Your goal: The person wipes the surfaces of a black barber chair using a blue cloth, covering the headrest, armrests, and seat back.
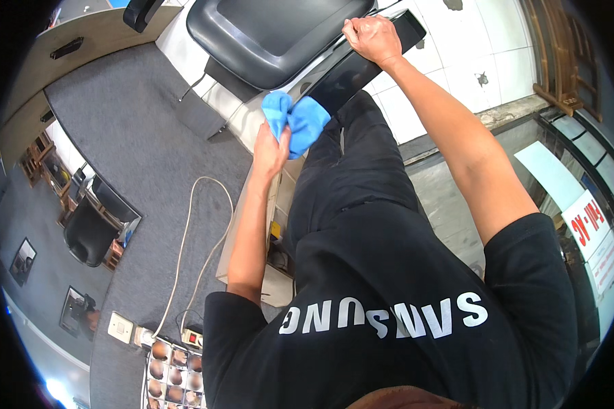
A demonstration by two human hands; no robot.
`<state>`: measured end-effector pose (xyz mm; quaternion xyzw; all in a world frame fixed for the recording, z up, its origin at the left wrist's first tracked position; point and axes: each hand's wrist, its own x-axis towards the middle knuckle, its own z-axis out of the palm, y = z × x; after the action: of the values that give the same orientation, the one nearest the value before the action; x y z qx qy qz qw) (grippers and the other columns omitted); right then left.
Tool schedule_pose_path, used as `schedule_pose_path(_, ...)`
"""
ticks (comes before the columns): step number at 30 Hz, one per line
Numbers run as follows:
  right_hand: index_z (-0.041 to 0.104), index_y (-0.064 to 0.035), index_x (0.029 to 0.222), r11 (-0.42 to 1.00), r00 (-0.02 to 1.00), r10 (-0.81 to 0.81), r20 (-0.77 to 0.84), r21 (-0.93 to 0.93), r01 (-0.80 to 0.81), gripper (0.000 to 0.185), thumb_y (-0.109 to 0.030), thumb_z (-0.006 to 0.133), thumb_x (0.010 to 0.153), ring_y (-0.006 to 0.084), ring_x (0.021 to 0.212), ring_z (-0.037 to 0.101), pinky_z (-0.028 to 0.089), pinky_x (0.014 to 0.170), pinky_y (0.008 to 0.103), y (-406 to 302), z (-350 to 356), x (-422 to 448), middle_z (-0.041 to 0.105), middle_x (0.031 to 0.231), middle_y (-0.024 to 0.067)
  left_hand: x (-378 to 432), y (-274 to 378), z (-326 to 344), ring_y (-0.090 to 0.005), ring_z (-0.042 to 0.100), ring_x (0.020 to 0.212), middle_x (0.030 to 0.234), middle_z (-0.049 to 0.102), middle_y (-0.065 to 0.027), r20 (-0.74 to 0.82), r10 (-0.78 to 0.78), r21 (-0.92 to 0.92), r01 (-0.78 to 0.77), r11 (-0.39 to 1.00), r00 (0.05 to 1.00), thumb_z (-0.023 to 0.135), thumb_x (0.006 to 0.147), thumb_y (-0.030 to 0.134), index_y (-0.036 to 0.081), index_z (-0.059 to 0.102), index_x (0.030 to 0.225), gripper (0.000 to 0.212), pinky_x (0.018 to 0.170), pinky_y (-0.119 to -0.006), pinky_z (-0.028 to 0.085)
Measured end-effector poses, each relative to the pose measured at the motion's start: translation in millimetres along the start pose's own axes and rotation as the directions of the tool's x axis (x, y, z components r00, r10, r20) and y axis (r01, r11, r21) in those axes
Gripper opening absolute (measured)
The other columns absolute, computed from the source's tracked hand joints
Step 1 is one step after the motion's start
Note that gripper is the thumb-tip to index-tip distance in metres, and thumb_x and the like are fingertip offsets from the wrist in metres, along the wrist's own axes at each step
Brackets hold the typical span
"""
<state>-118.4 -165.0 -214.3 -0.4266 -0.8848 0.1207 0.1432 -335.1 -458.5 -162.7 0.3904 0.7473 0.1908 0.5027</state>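
A crumpled blue cloth (307,125) is bunched in my left hand (272,148), held at the near end of a long, glossy black armrest-like part (343,76). Whether the cloth presses on that part is hard to tell. My right hand (372,38) grips the upper edge of the same black part near its far end, fingers curled over it. Right alongside is a black padded chair seat (281,30) with a shiny covering. My legs in dark trousers (358,168) stand close to the chair.
White floor tiles (460,41) with chipped spots surround the chair. A looped pale cable (187,225) runs along the grey wall to a plug by a switch (119,327). A small open shelf unit (235,245) is beside my left forearm. Glass panes (552,174) and wooden furniture (563,66) stand right.
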Motion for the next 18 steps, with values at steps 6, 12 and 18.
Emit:
schedule_pose_path(6,0.069,-0.0072,0.067,0.997,0.998,0.058,0.005,0.045,-0.058,0.046,-0.034,0.051,0.1,0.0329,0.075,0.07,0.055,0.082,0.044,1.3,1.4,0.7,0.071,0.071,0.0141,-6.9,11.6,55.4,-0.0476,0.052,0.112,0.123,0.051,-0.0304,-0.36,0.339,0.464,-0.148,0.873,0.869,0.08,0.081,0.02,0.002,0.043,0.149,0.08,0.096,-0.054,0.043)
schedule_pose_path(12,0.065,-0.0067,0.064,0.998,0.996,0.007,-0.085,0.063,-0.002,0.039,-0.029,0.061,0.096,0.033,0.066,0.067,0.055,0.072,0.045,3.3,7.2,-2.7,0.066,0.063,0.0133,19.1,34.2,62.2,-0.0397,0.063,0.091,0.102,0.062,-0.0208,-0.43,0.355,0.547,-0.074,0.834,0.83,0.08,0.087,0.033,0.0,0.062,0.128,0.055,0.078,-0.049,0.051)
schedule_pose_path(18,0.067,-0.0061,0.065,0.997,0.996,0.039,-0.076,0.068,-0.033,0.038,-0.028,0.062,0.096,0.0332,0.067,0.068,0.056,0.073,0.045,0.7,2.5,-1.6,0.067,0.063,0.0131,46.5,46.8,68.6,-0.0374,0.067,0.087,0.096,0.065,-0.0179,-0.396,0.392,0.623,-0.07,0.779,0.83,0.076,0.09,0.037,-0.003,0.064,0.124,0.054,0.078,-0.047,0.053)
